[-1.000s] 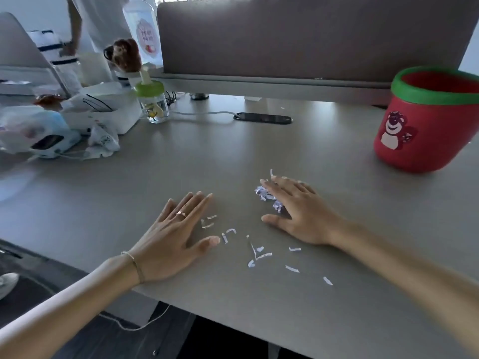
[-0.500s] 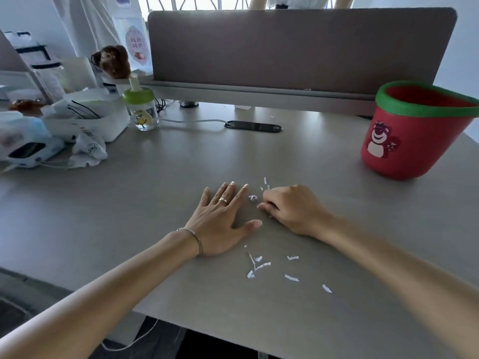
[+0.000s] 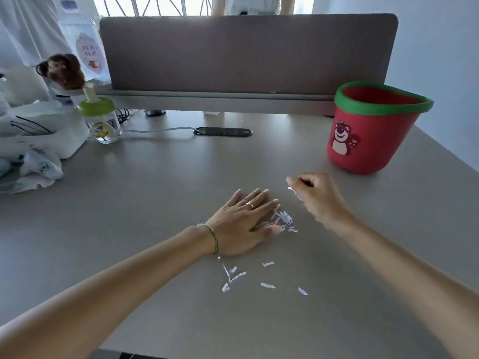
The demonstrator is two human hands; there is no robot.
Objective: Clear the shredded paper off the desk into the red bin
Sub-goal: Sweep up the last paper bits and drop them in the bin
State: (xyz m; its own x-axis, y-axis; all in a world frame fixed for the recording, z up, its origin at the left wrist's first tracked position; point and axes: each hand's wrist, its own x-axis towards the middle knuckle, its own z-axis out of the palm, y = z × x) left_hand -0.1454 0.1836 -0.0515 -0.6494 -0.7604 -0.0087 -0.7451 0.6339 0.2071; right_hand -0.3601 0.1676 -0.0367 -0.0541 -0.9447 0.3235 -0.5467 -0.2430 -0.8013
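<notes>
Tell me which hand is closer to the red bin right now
Right. The right hand is raised just in front of the red bin, pinching paper scraps. The left hand lies flat on the desk, farther left beside a small paper pile.

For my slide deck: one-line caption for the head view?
Left hand flat beside shredded white paper; right hand lifts scraps near red green-rimmed bin.
</notes>
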